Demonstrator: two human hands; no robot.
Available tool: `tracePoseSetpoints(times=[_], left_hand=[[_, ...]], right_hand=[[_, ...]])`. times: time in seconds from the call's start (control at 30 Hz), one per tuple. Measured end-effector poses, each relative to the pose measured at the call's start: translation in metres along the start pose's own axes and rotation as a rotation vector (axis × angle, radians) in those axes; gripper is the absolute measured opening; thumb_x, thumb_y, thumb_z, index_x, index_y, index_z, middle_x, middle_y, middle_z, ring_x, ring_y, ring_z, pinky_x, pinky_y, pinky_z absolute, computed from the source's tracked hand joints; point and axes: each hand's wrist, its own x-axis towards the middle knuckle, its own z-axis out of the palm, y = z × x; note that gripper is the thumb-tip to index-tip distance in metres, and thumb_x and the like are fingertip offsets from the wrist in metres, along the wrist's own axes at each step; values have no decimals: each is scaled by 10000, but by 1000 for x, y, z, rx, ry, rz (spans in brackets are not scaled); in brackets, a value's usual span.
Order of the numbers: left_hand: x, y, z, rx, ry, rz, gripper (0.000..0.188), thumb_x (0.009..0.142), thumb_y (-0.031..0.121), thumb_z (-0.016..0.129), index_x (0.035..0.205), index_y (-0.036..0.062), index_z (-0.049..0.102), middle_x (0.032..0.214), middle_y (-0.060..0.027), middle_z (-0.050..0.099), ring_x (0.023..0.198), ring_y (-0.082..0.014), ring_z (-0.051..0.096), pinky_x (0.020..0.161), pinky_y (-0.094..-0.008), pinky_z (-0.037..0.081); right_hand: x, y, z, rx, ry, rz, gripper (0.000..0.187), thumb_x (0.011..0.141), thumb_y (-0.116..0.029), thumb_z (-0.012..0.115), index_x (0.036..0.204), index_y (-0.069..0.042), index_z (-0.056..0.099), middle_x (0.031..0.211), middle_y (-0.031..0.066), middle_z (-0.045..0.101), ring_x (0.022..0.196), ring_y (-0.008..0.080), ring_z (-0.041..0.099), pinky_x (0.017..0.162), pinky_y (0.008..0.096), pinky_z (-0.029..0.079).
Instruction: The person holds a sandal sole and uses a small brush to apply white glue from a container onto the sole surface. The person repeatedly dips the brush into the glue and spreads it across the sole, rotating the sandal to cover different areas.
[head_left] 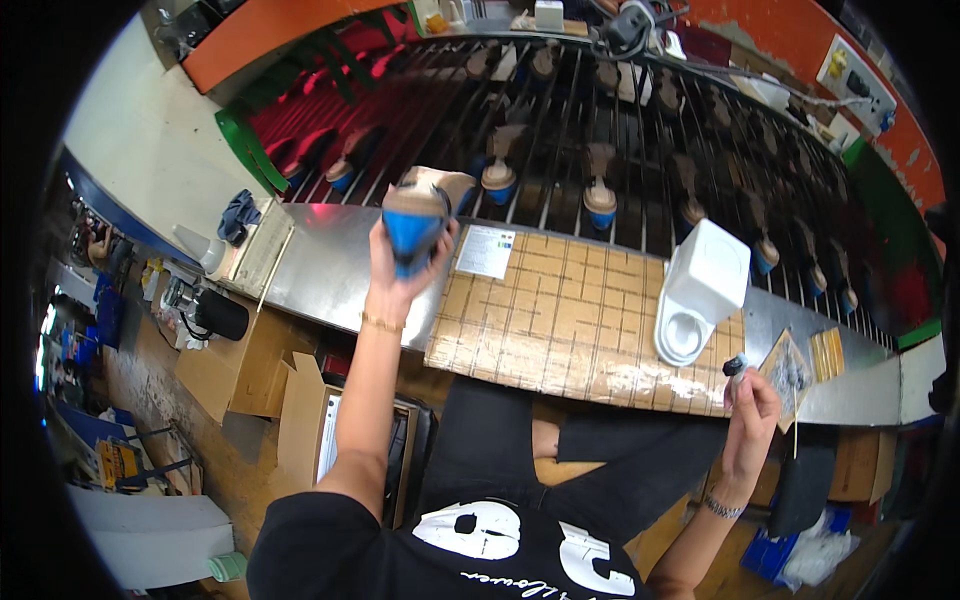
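Observation:
Raised over the metal edge of a conveyor, my left hand (pixel 408 270) is wrapped round a shoe last (pixel 415 225) with a blue body and a beige and brown upper part. Its fine details are blurred. On the right, my right hand (pixel 750 420) pinches a small brush (pixel 736 368) with a dark head, held upright just past the cardboard's right end. Close to that hand stands a white plastic dispenser (pixel 708 275) with a round cup at its front. A brown cardboard sheet (pixel 540 315) with crossing dark lines covers the work ledge between my hands.
Behind the ledge, a rod conveyor (pixel 555 190) carries several blue lasts with brown shoe parts, such as one last (pixel 600 200). A printed white card (pixel 486 251) lies on the cardboard. A stained pad (pixel 787 378) sits at right. Left below are a black lamp-like cylinder (pixel 222 314) and cardboard boxes (pixel 300 400).

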Motion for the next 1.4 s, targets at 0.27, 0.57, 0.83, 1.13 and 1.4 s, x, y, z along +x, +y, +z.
tracePoseSetpoints(times=[0.27,0.57,0.83,1.13,1.4], left_hand=[[133,178,-69,-100,430,15,933,501,549,963,1149,-23,611,1159,-219,606,1033,-352,656,818,-379,646],[185,10,1,866,495,369,910,848,604,661,1512,39,400,1452,-344,452,1325,-473,482,1119,-585,356],[225,50,-41,2434,451,318,934,671,408,874,1395,-55,507,1342,-285,592,1268,-377,567,1070,-414,452],[65,-9,71,586,-112,127,655,1027,499,484,1476,29,406,1492,-238,459,1322,-538,443,1018,-577,506],[-44,-85,86,871,-78,208,1144,639,241,838,1546,-74,217,1455,-210,478,1283,-324,555,1158,-419,390]], right_hand=[[-6,13,7,-1,-9,136,123,932,-61,693,963,56,719,816,17,584,724,83,488,658,230,374],[-29,23,-25,-76,165,195,165,962,-98,676,1015,55,712,810,16,607,696,78,497,632,230,377],[-23,23,4,-137,49,19,238,973,-124,680,1118,63,701,812,33,635,715,92,545,654,241,441],[-7,21,-29,-906,257,-148,211,905,-85,724,1107,-35,759,770,65,606,679,128,537,632,272,418],[33,39,-3,-1222,81,-456,144,844,-140,764,979,-98,792,850,30,655,767,191,586,720,339,365]])
